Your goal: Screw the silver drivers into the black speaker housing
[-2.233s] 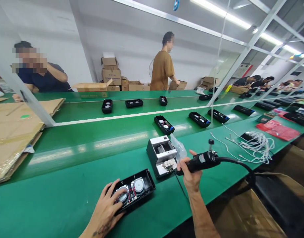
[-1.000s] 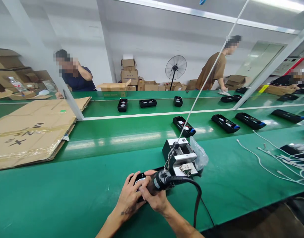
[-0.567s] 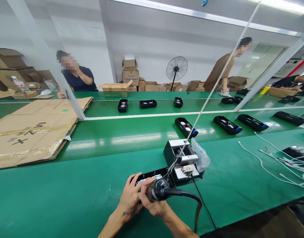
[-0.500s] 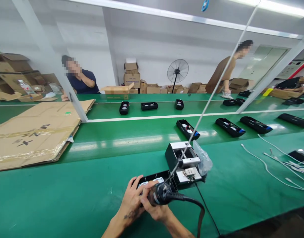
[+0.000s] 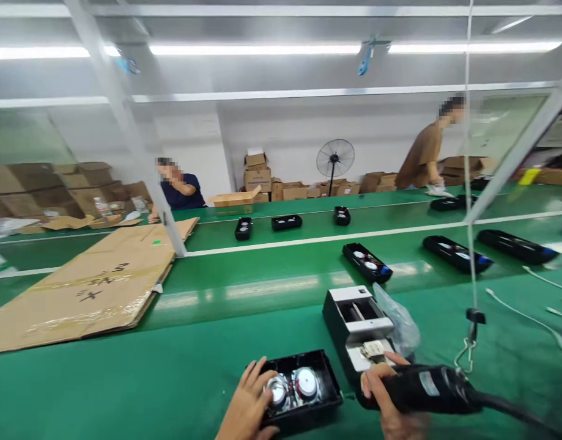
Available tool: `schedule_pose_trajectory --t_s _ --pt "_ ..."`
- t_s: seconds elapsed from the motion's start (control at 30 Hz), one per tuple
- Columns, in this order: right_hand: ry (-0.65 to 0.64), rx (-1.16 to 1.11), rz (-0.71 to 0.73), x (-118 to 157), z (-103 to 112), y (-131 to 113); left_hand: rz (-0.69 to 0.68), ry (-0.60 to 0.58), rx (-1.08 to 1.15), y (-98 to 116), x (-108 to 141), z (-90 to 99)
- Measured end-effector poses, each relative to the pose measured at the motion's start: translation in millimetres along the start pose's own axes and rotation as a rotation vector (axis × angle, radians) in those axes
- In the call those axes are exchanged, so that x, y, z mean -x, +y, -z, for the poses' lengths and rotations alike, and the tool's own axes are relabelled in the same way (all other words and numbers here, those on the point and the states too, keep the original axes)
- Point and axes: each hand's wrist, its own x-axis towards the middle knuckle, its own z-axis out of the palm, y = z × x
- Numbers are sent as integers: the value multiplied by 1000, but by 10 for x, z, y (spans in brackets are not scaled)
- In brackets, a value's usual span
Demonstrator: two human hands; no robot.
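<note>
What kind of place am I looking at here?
Most likely an electronics assembly line in a factory. Open black speaker housings sit spaced along a long green conveyor belt, the right hand grips a hanging power screwdriver, and cardboard boxes are stacked by the far wall.

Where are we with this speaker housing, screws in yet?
Done: two drivers sit in the open speaker housing. In hand: the left hand steadies it; the right hand holds the electric screwdriver at the screw feeder, off the housing. Seated screws are too small to tell. Left: more open housings wait on the conveyor.
</note>
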Motion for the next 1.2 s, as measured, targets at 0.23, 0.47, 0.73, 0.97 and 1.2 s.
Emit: schedule_pose_trajectory --t_s 0.23,0.47,0.73,0.97,1.2 --pt "38 130 -14 15 224 -83 25 -94 126 396 -407 206" --pt "-28 69 -27 42 242 124 162 -16 33 648 -505 -5" --pt "-21 85 -48 -54 240 29 135 8 80 642 -500 55" --pt "247 52 305 -576 112 -374 94 78 46 598 -576 83" --pt "75 131 208 -675 59 -272 90 84 0 646 -603 135"
